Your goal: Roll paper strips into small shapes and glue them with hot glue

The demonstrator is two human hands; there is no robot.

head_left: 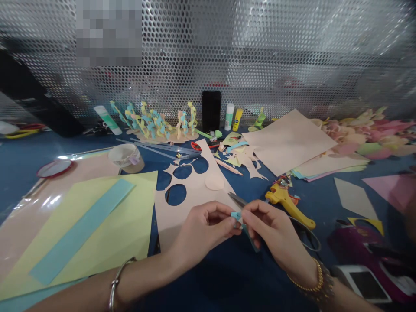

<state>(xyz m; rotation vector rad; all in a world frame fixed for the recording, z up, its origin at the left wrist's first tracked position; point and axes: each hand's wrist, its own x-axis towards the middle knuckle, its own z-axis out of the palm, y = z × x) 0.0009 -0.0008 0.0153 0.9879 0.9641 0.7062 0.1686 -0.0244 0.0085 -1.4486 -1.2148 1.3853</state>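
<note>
My left hand [212, 225] pinches a small folded piece of light blue paper [236, 215] between thumb and forefinger. The thumb and fingers of my right hand [269, 223] close on the other side of the same piece. Scissors [238, 199] show a grey blade above my right fingers and another part below them; whether the hand holds them or they lie beneath is hidden. Behind my hands lies a pale pink sheet [198, 208] with round holes cut out, and a cut paper disc [214, 182] rests on it.
A yellow glue gun [290, 206] lies at right, near a purple device [367, 260]. At left are a yellow sheet [130, 225] with a blue strip [84, 229] and a cup [126, 158]. Curled paper stems [156, 121], a phone [211, 110] and a glue stick [229, 117] stand behind.
</note>
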